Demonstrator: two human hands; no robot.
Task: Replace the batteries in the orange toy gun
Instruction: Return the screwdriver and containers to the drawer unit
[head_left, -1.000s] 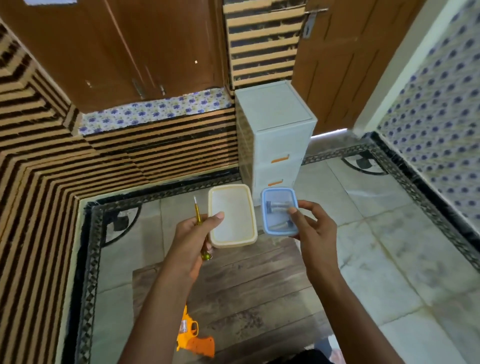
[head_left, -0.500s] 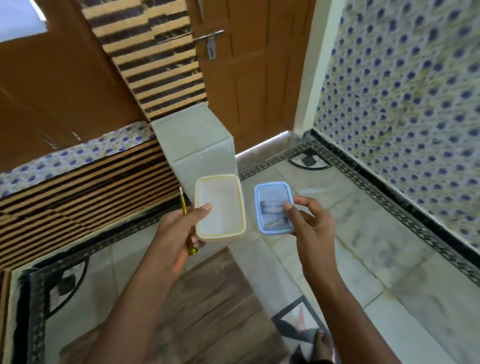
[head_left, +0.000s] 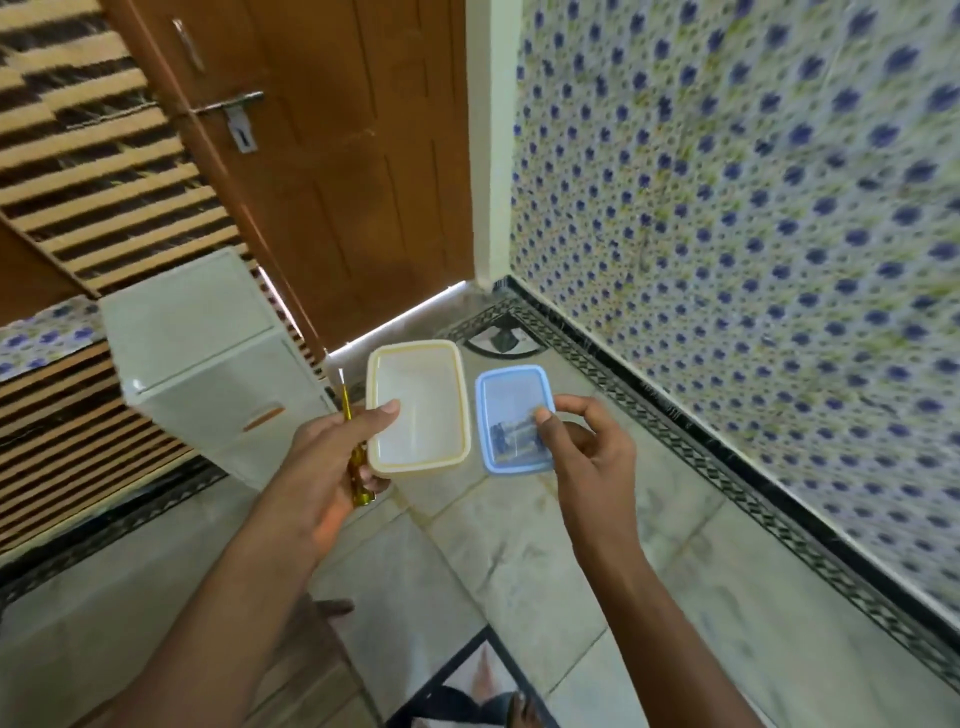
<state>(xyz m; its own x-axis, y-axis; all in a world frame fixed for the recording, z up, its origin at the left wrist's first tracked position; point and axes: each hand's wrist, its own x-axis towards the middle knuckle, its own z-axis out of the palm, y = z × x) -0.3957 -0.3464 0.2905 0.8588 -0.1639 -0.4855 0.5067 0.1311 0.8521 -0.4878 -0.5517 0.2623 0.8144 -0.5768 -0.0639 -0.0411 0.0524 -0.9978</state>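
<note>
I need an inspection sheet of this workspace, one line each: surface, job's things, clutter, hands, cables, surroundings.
Surface: pale tiled floor with a dark patterned border.
Job's things: yellow-handled screwdriver; blue-rimmed box, small dark items inside, too blurred to name; orange toy gun not in view.
Clutter: cream-rimmed box, looks empty.
Hands: left hand grips the screwdriver and the cream-rimmed box; right hand pinches the blue-rimmed box.
Cables: nothing seen.
Surroundings: white drawer unit, wooden door, flowered wall tiles.

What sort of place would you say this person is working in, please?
Probably a room in a home, near a corner: floral wall tiles, a wooden door with a latch, and a small plastic drawer unit on the floor.
</note>
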